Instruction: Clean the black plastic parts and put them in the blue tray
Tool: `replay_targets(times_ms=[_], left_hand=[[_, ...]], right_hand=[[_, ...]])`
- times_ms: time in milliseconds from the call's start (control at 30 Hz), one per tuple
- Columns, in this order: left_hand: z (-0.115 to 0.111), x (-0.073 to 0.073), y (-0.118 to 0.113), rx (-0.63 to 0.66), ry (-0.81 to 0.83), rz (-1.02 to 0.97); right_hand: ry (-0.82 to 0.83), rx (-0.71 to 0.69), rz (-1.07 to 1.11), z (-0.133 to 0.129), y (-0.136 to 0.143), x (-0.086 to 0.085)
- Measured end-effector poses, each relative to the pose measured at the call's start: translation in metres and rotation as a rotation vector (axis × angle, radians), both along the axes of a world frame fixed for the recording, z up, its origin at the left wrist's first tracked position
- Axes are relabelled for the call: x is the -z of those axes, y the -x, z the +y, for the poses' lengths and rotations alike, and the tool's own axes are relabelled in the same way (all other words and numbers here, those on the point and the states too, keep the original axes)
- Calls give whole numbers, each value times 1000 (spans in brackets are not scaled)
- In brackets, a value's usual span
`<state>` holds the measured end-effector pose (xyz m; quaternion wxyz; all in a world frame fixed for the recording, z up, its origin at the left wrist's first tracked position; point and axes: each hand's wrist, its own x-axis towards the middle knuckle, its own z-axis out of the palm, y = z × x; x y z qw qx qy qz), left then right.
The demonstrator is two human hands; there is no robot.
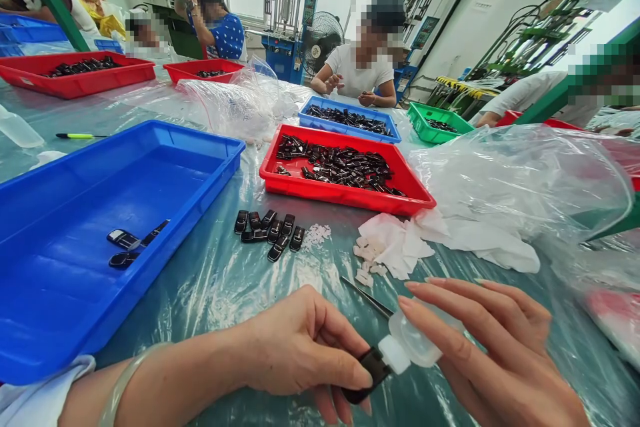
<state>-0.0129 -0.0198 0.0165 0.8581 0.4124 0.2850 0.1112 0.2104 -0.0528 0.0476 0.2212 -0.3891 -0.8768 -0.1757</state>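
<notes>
My left hand (310, 353) pinches a small black plastic part (361, 377) between thumb and fingers. Held in my right hand (493, 340) is a translucent squeeze bottle (417, 339), lying tilted under the outstretched fingers; my thumb is hidden. The bottle's white nozzle (395, 355) meets the upper end of the black part. Just beyond the bottle lie metal tweezers (367, 297), partly covered by it. Farther out, several similar black parts (274, 229) form a loose cluster beside small white bits (317, 235).
On the left stands a large blue tray (150, 140) with three black parts. A red tray (345, 197) full of them sits ahead. Crumpled tissue (397, 247) and clear plastic bags (520, 173) lie to the right. Co-workers (360, 70) sit across the plastic-covered table.
</notes>
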Motion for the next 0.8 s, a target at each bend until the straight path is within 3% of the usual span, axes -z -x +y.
replay_targets(times_ms=[267,800], left_hand=[[0,0,0,5,2,16],[0,1,0,33,-12,33]], right_hand=[[-18,16,162,0,7,9],[13,-17,52,-3,1,5]])
